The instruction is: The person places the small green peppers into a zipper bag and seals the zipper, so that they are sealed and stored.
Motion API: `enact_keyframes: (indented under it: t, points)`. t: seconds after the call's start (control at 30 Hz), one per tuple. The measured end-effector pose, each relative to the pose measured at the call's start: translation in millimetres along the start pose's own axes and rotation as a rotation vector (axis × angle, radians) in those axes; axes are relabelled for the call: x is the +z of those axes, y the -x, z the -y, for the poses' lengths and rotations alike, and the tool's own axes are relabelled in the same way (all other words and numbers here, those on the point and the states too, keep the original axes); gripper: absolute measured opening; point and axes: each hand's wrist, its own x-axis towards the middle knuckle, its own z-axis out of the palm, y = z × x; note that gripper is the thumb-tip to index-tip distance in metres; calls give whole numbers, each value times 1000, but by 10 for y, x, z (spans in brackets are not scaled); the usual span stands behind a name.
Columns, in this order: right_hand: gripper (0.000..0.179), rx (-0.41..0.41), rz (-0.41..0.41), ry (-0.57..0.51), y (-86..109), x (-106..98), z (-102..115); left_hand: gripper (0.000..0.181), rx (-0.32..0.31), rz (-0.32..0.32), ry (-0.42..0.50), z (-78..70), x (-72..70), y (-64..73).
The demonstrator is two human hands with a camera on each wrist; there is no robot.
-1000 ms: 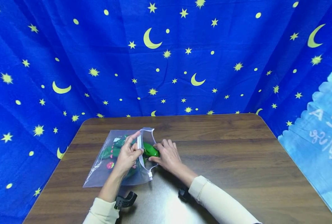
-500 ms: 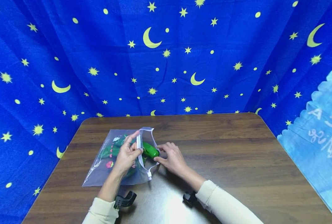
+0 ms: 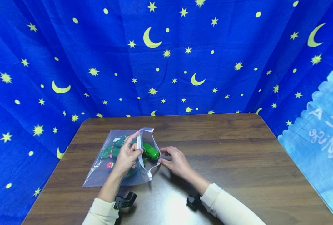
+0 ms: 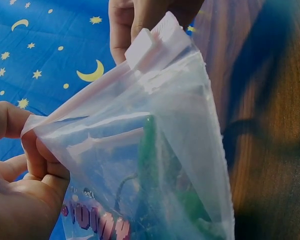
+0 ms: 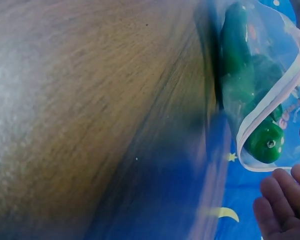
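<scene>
A clear zip bag point(image 3: 99, 175) with printed strawberries lies on the table, its white-edged mouth gaping to the right. My left hand point(image 3: 127, 156) pinches the mouth's upper edge between thumb and fingers; in the left wrist view the left hand point(image 4: 27, 170) lifts that film. Just inside the mouth lies a glossy, cucumber-like green vegetable point(image 3: 151, 152), its rounded stem end outward. More green shapes point(image 5: 235, 45) show through the film deeper in the bag. My right hand point(image 3: 179, 162) is at the lower lip of the mouth, fingers loosely bent, thumb tip right at the rim.
The brown wood table point(image 3: 239, 162) stretches right of the bag. A blue curtain point(image 3: 177, 62) with stars and moons stands behind it, and a light blue cloth point(image 3: 324, 131) hangs at the right. The bag's white slider point(image 3: 150, 175) sits at the mouth's near corner.
My right hand has let go of the green vegetable and drawn back right and slightly toward me, to the bag's rim. The left hand keeps its pinch on the bag.
</scene>
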Motion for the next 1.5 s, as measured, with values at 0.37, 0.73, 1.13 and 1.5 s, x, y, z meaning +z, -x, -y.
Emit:
enact_keyframes:
  t: [0.37, 0.73, 1.13, 1.5]
  points:
    - [35, 27, 34, -122, 40, -6, -11, 71, 0, 2, -4, 8, -7, -5]
    - [32, 41, 60, -173, 71, -1, 0, 71, 12, 3, 9, 16, -5, -6]
    - [32, 17, 49, -190, 74, 41, 8, 71, -4, -1, 4, 13, 0, 3]
    - [33, 17, 106, -238, 12, 114, 97, 70, 15, 14, 18, 30, -7, 1]
